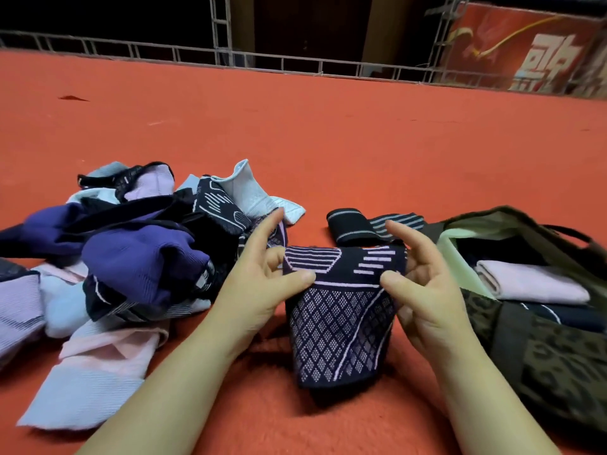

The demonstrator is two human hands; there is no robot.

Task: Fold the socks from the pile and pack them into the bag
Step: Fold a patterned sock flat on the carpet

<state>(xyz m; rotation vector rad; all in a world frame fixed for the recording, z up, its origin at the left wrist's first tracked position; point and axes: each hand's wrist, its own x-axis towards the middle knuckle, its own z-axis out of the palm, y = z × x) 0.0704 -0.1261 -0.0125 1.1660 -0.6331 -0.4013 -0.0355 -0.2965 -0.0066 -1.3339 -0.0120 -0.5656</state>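
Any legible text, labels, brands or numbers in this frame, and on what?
Red banner, far right behind the metal railing: large pale characters, cut off by the frame and blurred; not readable.
Small woven tag on a purple sock in the pile: too small to read.
Bag and held patterned sock: no text visible.

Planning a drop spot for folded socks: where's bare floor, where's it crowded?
Free: the red carpet beyond the sock pile, up to the railing; also the near strip between the forearms. Crowded: the pile on the left, the bag on the right, and the striped sock between them.
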